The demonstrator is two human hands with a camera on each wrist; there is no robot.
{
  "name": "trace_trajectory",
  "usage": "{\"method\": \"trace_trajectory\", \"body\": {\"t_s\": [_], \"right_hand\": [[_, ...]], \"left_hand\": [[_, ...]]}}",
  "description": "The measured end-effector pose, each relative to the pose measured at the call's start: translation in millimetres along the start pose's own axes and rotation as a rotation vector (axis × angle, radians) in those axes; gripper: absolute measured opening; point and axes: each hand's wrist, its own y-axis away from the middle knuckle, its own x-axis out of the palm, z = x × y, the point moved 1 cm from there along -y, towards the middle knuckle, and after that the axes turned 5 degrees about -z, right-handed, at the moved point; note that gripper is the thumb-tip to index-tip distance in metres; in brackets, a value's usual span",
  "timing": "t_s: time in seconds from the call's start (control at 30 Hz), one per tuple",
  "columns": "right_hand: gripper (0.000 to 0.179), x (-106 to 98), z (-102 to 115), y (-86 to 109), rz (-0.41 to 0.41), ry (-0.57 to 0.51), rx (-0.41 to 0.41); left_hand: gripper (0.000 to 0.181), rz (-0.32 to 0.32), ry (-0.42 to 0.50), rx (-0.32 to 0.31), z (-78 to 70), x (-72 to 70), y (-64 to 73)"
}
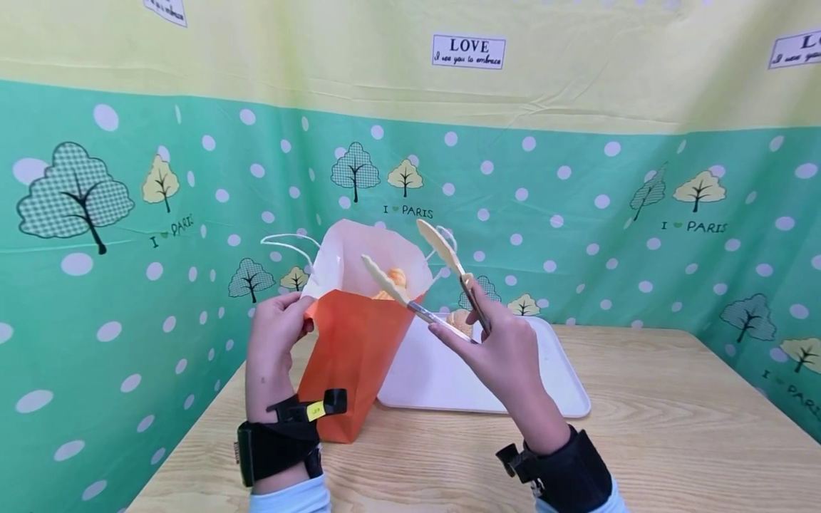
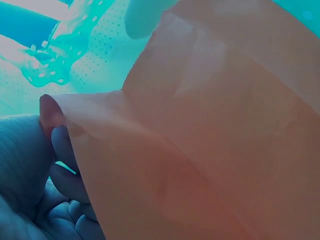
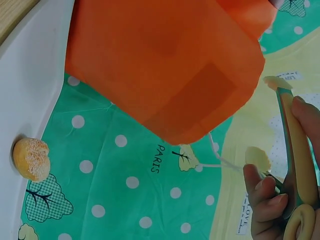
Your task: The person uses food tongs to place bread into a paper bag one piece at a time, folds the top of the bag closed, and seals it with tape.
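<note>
An orange paper bag [image 1: 359,342] with white string handles stands tilted on the table, its mouth open toward me. My left hand [image 1: 276,331] pinches the bag's left rim between thumb and fingers; in the left wrist view, paper hides part of those fingers [image 2: 67,182]. With my right hand [image 1: 507,349] I hold tongs [image 1: 442,246] with cream tips, spread apart over the bag's right side with nothing between them. A golden ridged pastry [image 1: 398,276] shows inside the bag's mouth, partly covered by a tong tip. Behind the tongs, a round bread roll [image 1: 459,323] sits on the tray.
The white tray [image 1: 442,388] lies on the wooden table [image 1: 654,413], right of and partly behind the bag. A green and yellow printed curtain [image 1: 551,199] closes off the back and sides. Each wrist wears a black strap with a camera.
</note>
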Motion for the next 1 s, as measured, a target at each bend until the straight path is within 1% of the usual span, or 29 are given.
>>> {"method": "trace_trajectory", "body": {"t_s": [0.2,0.37,0.47,0.53,0.6,0.67,0.7,0.73,0.83,0.9,1.0], "right_hand": [[0.076,-10,-5,-5.3,-0.051,-0.017,0.0],[0.076,-20,-15,-10.6,-0.092,-0.042,0.041],[0.072,-25,-24,-14.7,-0.135,-0.077,0.106],[0.063,-27,-32,-17.7,-0.167,-0.087,0.166],[0.054,-27,-40,-19.3,-0.187,-0.075,0.222],[0.056,-25,-49,-19.2,-0.186,-0.047,0.269],[0.058,-23,-55,-18.5,-0.17,-0.019,0.295],[0.065,-20,-61,-17.1,-0.144,0.009,0.32],[0.081,-10,-78,-10.8,-0.038,0.116,0.371],[0.081,-2,-88,-4.9,0.058,0.202,0.386],[0.076,9,-98,4.9,0.204,0.298,0.375]], "left_hand": [[0.035,-0.011,-0.006,-0.001,-1.6,0.2,2.6],[0.036,-0.005,-0.011,-0.006,-2.8,0.8,4.4],[0.036,-0.006,-0.007,-0.003,-3.2,0.2,5.8],[0.036,-0.006,-0.002,0.001,-3.6,-0.3,6.4],[0.036,-0.007,-0.002,0.006,-3.9,-0.6,6.3],[0.035,-0.007,-0.004,0.007,-4.2,0.1,5.5],[0.035,-0.006,-0.005,0.008,-4.4,0.0,5.4],[0.035,-0.006,-0.007,0.008,-4.6,0.3,5.2],[0.036,-0.002,-0.014,0.003,-4.6,1.1,4.7],[0.035,0.002,-0.018,0.002,-4.4,1.2,4.6],[0.035,0.003,-0.016,-0.002,-3.5,1.9,3.8]]}}
